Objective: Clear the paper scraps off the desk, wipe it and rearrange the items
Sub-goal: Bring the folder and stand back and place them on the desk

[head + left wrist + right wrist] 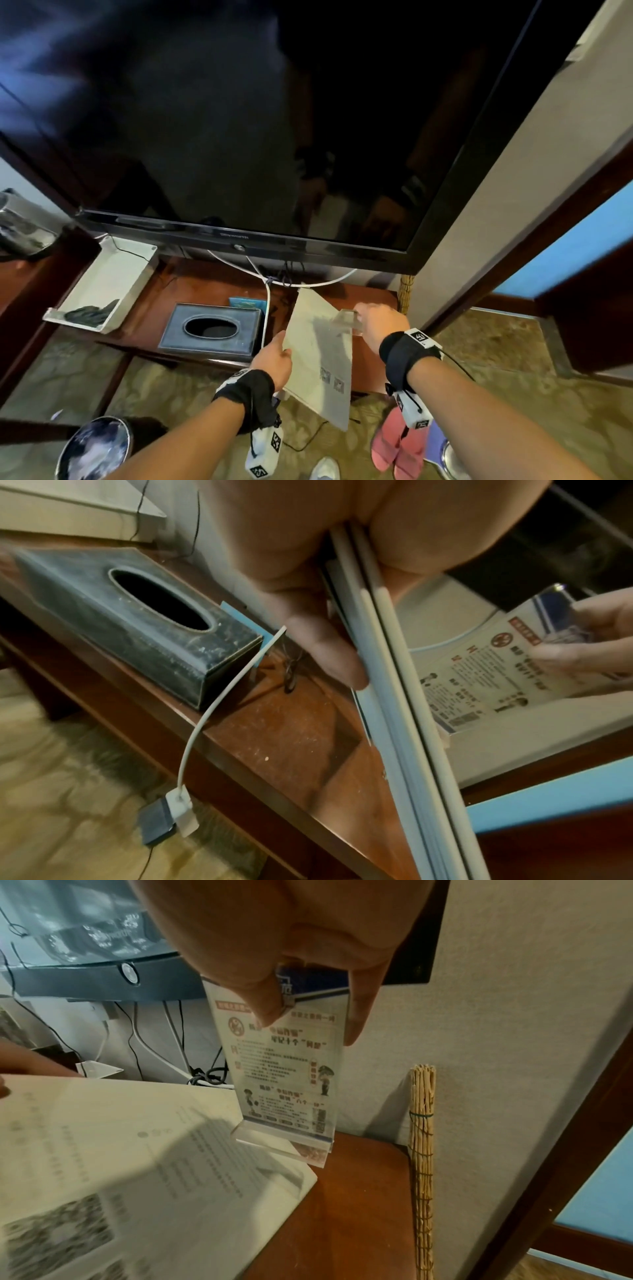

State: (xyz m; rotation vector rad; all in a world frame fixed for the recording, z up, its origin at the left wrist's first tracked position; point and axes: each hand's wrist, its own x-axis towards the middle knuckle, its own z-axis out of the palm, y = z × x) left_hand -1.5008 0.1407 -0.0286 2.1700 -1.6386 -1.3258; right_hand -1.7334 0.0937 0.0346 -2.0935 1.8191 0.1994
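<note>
Holding acrylic sign (284, 1074) upright in right grip (380, 320), left grip (274, 359) pinching booklet (322, 349) lengthwise toward television (239, 120)

Beige wall (507, 192), patterned carpet (61, 377), dark television (222, 120)

booklet (103, 1150) print blurred, acrylic sign (287, 1069) small text illegible, tv (239, 120) top cut off

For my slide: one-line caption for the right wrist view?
Right hand pinches a clear acrylic sign stand over the brown wooden desk, beside a pale booklet.
</note>
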